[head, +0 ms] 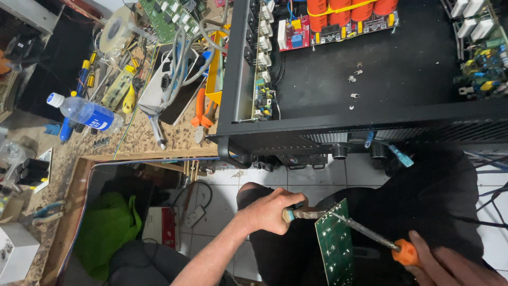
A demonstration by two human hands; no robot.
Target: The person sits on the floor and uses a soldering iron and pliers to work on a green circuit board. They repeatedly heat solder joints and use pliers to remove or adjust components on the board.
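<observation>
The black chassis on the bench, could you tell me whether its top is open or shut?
Open. The black chassis has no top cover, so its red capacitors, side circuit board and loose screws on its floor show.

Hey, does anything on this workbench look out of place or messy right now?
Yes. A plastic water bottle lies on its side among loose tools and cables on the bench, and several small screws sit scattered loose on the floor of the open black chassis.

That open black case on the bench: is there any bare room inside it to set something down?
Yes. The case floor is bare in the middle, between the red capacitors at the back, the side circuit board and the parts at the right, apart from a few loose screws. The benchtop beside the water bottle is crowded with tools and cables.
</observation>
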